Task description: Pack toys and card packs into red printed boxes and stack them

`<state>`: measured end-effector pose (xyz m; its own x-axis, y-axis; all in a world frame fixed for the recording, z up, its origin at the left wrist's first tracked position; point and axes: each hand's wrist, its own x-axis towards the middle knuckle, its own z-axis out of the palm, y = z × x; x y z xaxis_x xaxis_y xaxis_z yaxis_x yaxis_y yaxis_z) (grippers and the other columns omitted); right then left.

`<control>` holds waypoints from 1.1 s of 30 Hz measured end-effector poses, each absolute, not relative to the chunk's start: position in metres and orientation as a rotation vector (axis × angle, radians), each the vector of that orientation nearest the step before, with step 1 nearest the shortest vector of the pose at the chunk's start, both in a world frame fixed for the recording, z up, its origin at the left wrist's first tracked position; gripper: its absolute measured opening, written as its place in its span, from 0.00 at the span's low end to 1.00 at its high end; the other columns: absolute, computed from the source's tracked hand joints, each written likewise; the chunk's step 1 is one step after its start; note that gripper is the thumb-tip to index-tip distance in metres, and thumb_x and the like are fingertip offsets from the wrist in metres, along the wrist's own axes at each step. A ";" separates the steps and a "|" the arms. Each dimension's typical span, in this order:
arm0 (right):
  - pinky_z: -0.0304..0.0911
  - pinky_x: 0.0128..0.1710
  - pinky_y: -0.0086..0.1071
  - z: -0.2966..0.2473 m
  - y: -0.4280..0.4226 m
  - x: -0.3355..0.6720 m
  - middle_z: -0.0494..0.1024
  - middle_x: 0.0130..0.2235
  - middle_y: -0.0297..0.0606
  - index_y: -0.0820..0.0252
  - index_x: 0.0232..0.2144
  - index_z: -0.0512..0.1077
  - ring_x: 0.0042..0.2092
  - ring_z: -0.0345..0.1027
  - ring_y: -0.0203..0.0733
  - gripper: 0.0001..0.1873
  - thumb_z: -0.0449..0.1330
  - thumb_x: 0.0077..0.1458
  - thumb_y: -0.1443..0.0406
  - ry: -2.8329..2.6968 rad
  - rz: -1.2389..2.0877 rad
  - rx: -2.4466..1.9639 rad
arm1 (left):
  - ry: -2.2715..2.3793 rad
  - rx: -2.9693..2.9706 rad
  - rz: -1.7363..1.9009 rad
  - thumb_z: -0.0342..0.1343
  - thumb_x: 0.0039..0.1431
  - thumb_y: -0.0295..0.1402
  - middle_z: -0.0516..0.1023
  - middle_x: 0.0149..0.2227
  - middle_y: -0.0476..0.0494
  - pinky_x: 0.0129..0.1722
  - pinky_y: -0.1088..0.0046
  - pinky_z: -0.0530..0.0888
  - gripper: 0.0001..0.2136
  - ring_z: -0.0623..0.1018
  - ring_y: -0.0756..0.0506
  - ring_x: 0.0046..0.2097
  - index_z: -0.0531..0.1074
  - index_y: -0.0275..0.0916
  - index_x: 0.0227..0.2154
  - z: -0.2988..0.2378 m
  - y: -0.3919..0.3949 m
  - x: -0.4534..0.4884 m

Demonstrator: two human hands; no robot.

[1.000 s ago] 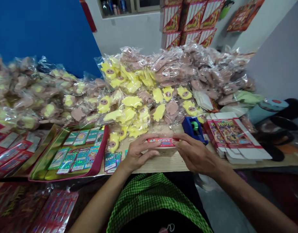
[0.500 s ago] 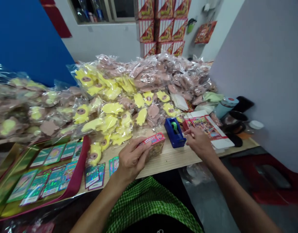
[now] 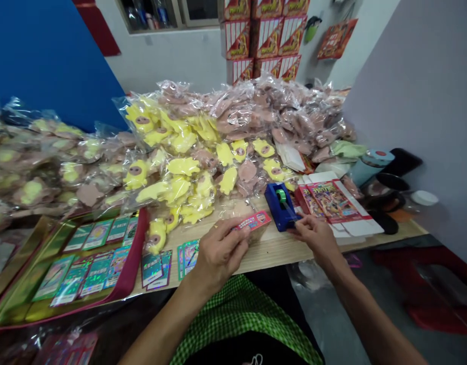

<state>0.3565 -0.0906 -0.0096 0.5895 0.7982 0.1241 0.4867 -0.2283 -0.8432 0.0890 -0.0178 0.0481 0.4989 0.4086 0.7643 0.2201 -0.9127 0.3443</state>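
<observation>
My left hand (image 3: 223, 249) is closed around a small red printed box (image 3: 259, 220), its narrow top face turned up. Just right of the box stands a blue tape dispenser (image 3: 276, 209) with a green-cored roll. From that roll, clear tape (image 3: 288, 207) runs to the dispenser's front end. There my right hand (image 3: 316, 237) pinches with thumb and forefinger at the tape's end; the exact grip is partly hidden. Shiny trading cards (image 3: 189, 256) lie on the wooden table (image 3: 269, 250) left of my left hand.
Bagged yellow and pink animal-shaped pieces (image 3: 180, 187) are heaped along the back. A gold-lined tray (image 3: 134, 263) of cards sits at left. Flat printed cartons (image 3: 342, 203), a blue-lidded cup (image 3: 376, 161) and a dark mug (image 3: 389, 185) are at right. Red boxes (image 3: 267, 38) are stacked behind.
My right hand has moved from beside the dispenser onto its front end, fingers now closed at the tape. The box in my left hand has tipped, and the view has shifted slightly.
</observation>
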 end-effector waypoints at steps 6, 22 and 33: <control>0.70 0.31 0.36 0.024 -0.117 0.316 0.79 0.34 0.42 0.55 0.30 0.73 0.34 0.73 0.47 0.12 0.60 0.59 0.54 -1.071 0.257 -1.766 | 0.500 2.537 1.413 0.57 0.67 0.26 0.83 0.48 0.37 0.40 0.69 0.83 0.04 0.83 0.46 0.42 0.76 0.37 0.40 0.050 -0.015 0.090; 0.63 0.18 0.28 0.070 -0.082 0.242 0.75 0.20 0.30 0.73 0.73 0.45 0.19 0.66 0.39 0.54 0.64 0.53 0.57 -0.899 1.161 -1.292 | 0.439 2.539 1.349 0.54 0.69 0.26 0.81 0.44 0.39 0.42 0.69 0.81 0.08 0.81 0.46 0.43 0.73 0.37 0.48 0.046 -0.012 0.088; 0.64 0.23 0.31 0.053 -0.080 0.231 0.75 0.22 0.28 0.72 0.73 0.38 0.22 0.65 0.39 0.62 0.67 0.49 0.56 -0.829 1.026 -1.221 | 0.521 2.285 1.053 0.62 0.64 0.31 0.80 0.34 0.45 0.39 0.70 0.77 0.05 0.79 0.47 0.36 0.78 0.37 0.31 0.070 0.003 0.092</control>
